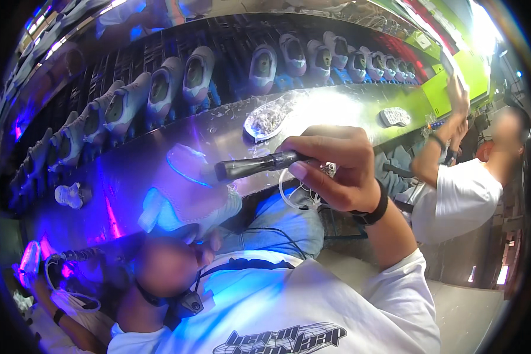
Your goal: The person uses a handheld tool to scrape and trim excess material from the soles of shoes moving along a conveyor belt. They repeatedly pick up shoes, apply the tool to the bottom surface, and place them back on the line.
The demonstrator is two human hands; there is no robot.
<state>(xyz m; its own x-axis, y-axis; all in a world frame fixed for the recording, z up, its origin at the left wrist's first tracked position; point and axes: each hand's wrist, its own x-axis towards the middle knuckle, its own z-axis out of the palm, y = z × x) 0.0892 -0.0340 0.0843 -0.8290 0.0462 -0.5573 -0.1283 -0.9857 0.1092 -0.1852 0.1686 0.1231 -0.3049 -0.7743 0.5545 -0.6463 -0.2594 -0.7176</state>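
Note:
In my right hand point(342, 168) is a flat brush with a dark, glossy handle point(248, 167), pinched between thumb and fingers. Its pale bristles lie against a light-coloured shoe point(197, 203), or appear to touch it. Blue light falls on the shoe, and a bright blue line runs along its upper edge. From below, my left hand point(206, 246) grips the shoe; much of that hand is blurred, with only some fingertips showing. A shoe-shaped piece with crumpled white matter point(268, 124) lies on the metal ledge point(230, 127) beyond the brush.
A dark conveyor point(230, 56) carries a row of pale shoes point(262, 68). Another white shoe-shaped piece point(394, 117) rests on the ledge; a small white item point(69, 196) lies left. At right stands a co-worker point(454, 194) in white; at lower left another person's arm point(59, 312) reaches in.

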